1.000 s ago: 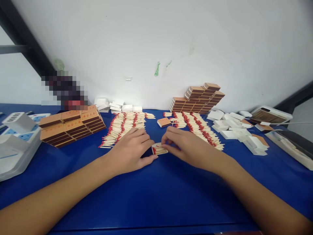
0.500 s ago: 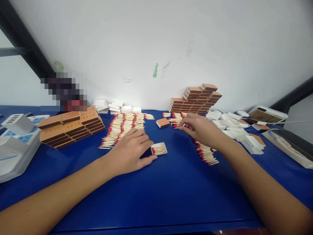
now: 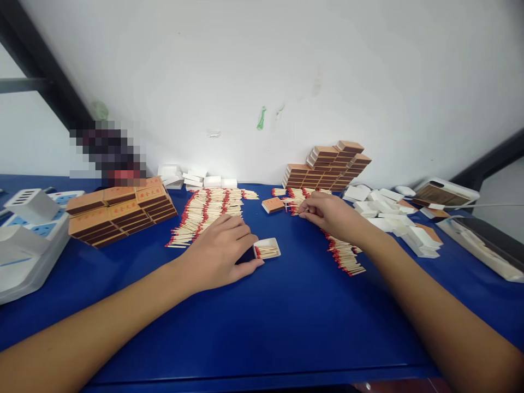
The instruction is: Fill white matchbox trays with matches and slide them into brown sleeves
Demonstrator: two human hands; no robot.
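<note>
Head view: Two bare hands at work among matches and matchboxes.
Worktop [image 3: 262, 327]: Blue, set against a pale wall.
Left stack [image 3: 123, 210]: Matchboxes in tiers, beyond the left forearm.
White trays [image 3: 391, 222]: Heaped loosely to the right, past the right hand.
Right stack [image 3: 327, 168]: More matchboxes, stepped up against the wall.
Left hand [image 3: 223, 248]: Thumb and fingers grip the left end of a tray, one on either side.
Right hand [image 3: 333, 218]: Thumb and forefinger meet at the edge of the right matches; whether a match is between them cannot be told.
Left matches [image 3: 213, 204]: Spread in rows just beyond the left hand.
Right matches [image 3: 344, 256]: Red heads leftward, partly hidden by the right hand.
Tray [image 3: 272, 242]: White, part-filled, flat between the hands; likely light and easily crushed, best held by its end walls.
Closed box [image 3: 273, 205]: Alone, between the two match spreads.
Single match: Probably near weightless, stiff but brittle, apt to roll; best pinched mid-stick, clear of the head.
</note>
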